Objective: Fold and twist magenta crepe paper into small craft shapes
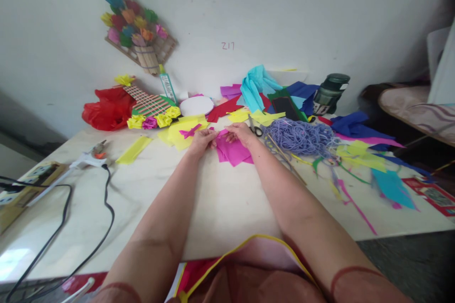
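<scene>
Both my arms reach forward over a pale table. My left hand and my right hand meet at the top edge of a magenta tissue paper sheet that lies flat on the table. The fingers of both hands are curled and pinch the paper's upper edge. A small magenta paper scrap lies on yellow paper just left of my left hand. Scissors lie right of my right hand.
A glue gun with a black cord lies at left, near a power strip. Purple yarn, coloured paper scraps, a red bag, paper flowers, a white lid and a dark jar crowd the far side.
</scene>
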A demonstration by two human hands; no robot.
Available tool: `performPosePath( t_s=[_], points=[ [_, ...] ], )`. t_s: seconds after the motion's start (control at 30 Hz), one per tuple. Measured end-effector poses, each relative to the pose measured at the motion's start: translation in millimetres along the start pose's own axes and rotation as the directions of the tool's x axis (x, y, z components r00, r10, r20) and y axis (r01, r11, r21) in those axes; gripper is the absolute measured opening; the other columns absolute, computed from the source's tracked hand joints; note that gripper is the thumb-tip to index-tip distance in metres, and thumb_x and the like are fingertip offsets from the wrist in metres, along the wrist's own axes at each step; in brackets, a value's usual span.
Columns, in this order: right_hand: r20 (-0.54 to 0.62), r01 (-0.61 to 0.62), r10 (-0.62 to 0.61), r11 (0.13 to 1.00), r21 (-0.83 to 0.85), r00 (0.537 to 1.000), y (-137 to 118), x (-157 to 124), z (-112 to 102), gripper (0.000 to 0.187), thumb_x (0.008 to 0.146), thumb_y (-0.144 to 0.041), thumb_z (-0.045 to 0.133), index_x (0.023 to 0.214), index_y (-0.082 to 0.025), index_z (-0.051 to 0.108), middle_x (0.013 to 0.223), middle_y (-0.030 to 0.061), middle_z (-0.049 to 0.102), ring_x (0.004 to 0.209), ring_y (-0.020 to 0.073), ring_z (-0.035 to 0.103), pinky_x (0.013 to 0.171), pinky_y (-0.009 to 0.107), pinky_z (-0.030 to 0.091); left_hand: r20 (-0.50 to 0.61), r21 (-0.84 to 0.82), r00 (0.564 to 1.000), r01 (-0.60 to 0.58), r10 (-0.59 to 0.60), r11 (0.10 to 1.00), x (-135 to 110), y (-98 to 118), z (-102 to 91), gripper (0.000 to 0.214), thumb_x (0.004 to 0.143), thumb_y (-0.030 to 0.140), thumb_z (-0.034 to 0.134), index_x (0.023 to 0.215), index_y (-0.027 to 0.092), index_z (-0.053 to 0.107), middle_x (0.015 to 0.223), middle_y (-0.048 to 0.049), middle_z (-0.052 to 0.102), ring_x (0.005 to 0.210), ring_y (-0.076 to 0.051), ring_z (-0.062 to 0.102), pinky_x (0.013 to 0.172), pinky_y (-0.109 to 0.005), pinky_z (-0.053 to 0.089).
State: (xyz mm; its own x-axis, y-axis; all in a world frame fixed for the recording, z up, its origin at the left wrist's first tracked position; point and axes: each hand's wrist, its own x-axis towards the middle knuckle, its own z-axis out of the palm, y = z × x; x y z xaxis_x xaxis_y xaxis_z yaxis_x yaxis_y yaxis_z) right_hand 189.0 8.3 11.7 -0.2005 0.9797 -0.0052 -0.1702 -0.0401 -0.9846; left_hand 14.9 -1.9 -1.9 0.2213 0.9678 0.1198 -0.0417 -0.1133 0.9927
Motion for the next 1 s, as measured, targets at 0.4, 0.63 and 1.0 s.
performPosePath(
  t_s=[0.4,0.63,1.0],
  points=[
    [-0.04,0.035,-0.038,0.997,-0.071,0.998,-0.7,0.5,0.1,0.019,0.074,-0.016,0.065,0.058,-0.015,0.055,0.051,0.0007,0.064,0.04,0.01,0.055,0.043,0.02,0.042,0.004,0.006,1.0,0.004,-0.004,1.0,2.7,-4.0,-1.0,0.032,0.065,0.041,0.074,0.064,0.015,0.056,0.046,0.0017,0.057,0.035,-0.007,0.045,0.037,-0.021,0.031],
    [-0.029,0.008,-0.008,1.0,0.008,1.0,-2.7,0.0,1.4,0.014,0.072,-0.024,0.071,0.069,-0.015,0.059,0.053,-0.0006,0.063,0.048,0.0118,0.061,0.042,0.019,0.044,-0.003,0.004,1.0,0.011,-0.011,1.0,0.7,-1.3,0.5,0.034,0.064,0.043,0.074,0.065,0.015,0.055,0.045,0.002,0.056,0.034,-0.007,0.044,0.037,-0.021,0.031],
    [0.038,0.066,-0.062,0.991,-0.118,0.997,-0.1,0.1,5.9,0.016,0.069,-0.017,0.072,0.059,-0.011,0.06,0.05,0.0019,0.064,0.039,0.0077,0.054,0.044,0.019,0.045,0.046,0.022,0.999,0.02,-0.021,1.0,1.2,-0.3,1.2,0.035,0.063,0.044,0.074,0.067,0.014,0.056,0.048,0.0005,0.06,0.036,-0.008,0.049,0.039,-0.021,0.036]
  ],
)
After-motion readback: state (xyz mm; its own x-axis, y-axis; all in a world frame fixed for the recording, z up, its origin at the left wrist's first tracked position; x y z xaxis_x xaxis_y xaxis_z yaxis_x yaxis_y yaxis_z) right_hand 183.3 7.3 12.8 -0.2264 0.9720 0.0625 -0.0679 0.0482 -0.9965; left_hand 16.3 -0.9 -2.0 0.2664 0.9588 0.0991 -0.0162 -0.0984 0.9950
